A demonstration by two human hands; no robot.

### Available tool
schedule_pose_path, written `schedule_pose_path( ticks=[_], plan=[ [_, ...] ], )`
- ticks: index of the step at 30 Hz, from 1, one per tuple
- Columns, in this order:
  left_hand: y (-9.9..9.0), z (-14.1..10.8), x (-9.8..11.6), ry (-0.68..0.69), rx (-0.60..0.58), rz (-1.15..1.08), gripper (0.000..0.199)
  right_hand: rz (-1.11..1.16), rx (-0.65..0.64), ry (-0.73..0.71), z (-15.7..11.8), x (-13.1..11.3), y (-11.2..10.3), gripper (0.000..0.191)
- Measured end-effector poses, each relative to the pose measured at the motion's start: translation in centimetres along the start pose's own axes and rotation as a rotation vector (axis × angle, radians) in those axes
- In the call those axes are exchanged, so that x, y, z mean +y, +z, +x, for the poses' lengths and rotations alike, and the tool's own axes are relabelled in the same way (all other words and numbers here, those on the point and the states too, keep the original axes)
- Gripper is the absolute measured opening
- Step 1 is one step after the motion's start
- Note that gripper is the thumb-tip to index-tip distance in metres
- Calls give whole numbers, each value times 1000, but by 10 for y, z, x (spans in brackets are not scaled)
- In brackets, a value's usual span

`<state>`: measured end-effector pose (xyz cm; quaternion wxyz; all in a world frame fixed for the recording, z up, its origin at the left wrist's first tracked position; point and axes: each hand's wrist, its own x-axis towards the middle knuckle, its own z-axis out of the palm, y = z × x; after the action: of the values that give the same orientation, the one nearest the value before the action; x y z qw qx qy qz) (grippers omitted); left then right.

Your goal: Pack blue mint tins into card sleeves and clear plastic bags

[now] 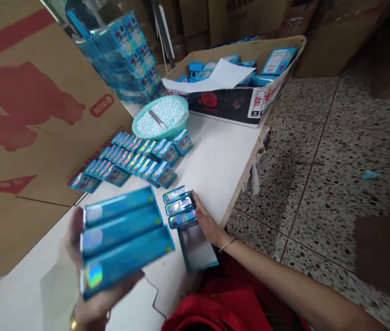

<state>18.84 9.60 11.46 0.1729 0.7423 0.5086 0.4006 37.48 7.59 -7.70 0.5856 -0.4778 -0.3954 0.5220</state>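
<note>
Three long blue boxes (122, 241), side by side and blurred by motion, are raised above the table at the lower left. My left hand (94, 301) is closed around them from beneath and from their left end. Against the right ends of three small blue packs with shiny tops (180, 207) lies my right hand (208, 223), fingers stretched out along them; its thumb is not clear. Right below those packs is an open blue carton (198, 248) with a pale inside, near the table's front edge.
Several rows of small blue boxes (115, 174) stand on the white table (225, 147). Behind them are a teal bowl (177, 128) of white pellets, stacked wrapped blue packs (136, 59) and a carton (229, 105) of blue boxes. A large cardboard box (36, 165) borders the left.
</note>
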Motion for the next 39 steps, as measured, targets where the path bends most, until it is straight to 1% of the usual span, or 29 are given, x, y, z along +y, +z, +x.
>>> schedule_pose_path(
  ticks=[2, 4, 6, 8, 10, 13, 19, 24, 28, 31, 36, 39],
  plan=[
    [-8, -45, -9, -27, -91, 1, 115, 12, -10, 2, -2, 4, 14, 78],
    [-5, -77, -25, -18, -184, 6, 111, 44, -58, 9, 0, 7, 26, 80],
    [2, -97, -42, 7, -274, 28, 105, 60, -116, 15, 3, 11, 34, 81],
    [7, -106, -54, 49, -343, 75, 98, 52, -158, 14, 4, 14, 41, 80],
    [9, -109, -60, 83, -362, 111, 94, 35, -182, 4, 4, 15, 45, 78],
    [9, -111, -58, 106, -352, 175, 93, 19, -218, -19, 1, 15, 47, 75],
    [17, -111, -54, 261, -386, 343, 90, -40, -311, -84, -15, 7, 40, 70],
    [18, -107, -50, 231, -470, 419, 91, -153, -344, -138, -34, 2, 32, 64],
    [16, -102, -44, 218, -514, 452, 91, -296, -311, -241, -43, 5, 31, 58],
    [13, -99, -45, 226, -562, 457, 92, -422, -286, -295, -46, 8, 32, 54],
    [13, -98, -45, 279, -714, 530, 80, -563, -303, -334, -47, 12, 31, 53],
    [21, -100, -38, 294, -745, 643, 71, -591, -314, -333, -48, 15, 29, 54]
  ],
)
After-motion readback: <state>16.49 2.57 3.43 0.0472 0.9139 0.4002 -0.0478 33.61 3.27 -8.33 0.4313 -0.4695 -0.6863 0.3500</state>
